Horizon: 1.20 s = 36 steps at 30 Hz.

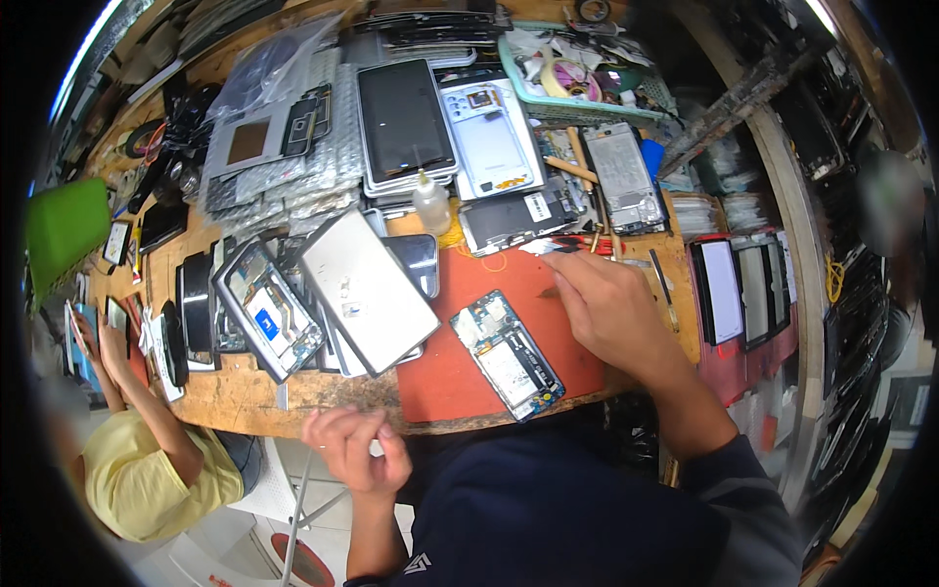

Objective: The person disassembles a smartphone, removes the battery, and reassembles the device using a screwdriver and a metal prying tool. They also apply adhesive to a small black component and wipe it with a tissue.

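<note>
Here's the opened phone (509, 357), lying aslant on the red mat (430, 393), its lower end right at the table's (235, 399) near edge; inner parts face up, a placing that seems to suit a clear look and an easy reach. Over the mat's far right side comes the right hand (608, 298), thumb and fingers bent together beside a slim pale tool (534, 248), but whether they grasp it, I can't tell. The left hand (360, 450) hangs just off the near edge, fingers half curled, apart from the phone; anything inside that curl is impossible to make out. Left of the mat, a white panel (370, 293) overlaps other devices (421, 262), perhaps piled to save room, and hides most of them. At the table's left end, a co-worker (156, 474) is partly blurred by the dark rim.
</note>
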### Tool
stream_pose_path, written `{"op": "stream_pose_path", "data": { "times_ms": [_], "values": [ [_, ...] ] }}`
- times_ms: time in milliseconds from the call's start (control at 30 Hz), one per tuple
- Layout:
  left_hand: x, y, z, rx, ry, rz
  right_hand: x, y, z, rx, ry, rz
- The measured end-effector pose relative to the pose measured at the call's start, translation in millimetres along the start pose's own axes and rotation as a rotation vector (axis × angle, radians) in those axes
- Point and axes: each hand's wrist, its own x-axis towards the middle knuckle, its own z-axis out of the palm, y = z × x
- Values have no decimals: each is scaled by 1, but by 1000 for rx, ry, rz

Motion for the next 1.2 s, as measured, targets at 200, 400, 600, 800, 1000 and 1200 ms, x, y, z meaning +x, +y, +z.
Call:
{"op": "stream_pose_path", "data": {
  "times_ms": [200, 400, 600, 800, 1000, 1200],
  "values": [
    [-16, -34, -7, -329, 396, -563, 0, -12, 2, 201, -94, 7],
    [-18, -58, -11, -271, 395, -358, 9, -5, 19, 296, 195, 21],
    [-13, -20, -11, -245, 100, -283, 93, 24, 45, 521, 496, -163],
    [3, 28, 0, -27, -17, -46, 127, 28, 67, 437, 430, -247],
    [10, 59, 17, -249, -39, -231, 95, 22, 38, 468, 449, -240],
    [46, 66, 43, -403, -60, -257, 20, -12, 4, 915, 214, 71]
  ]
}}
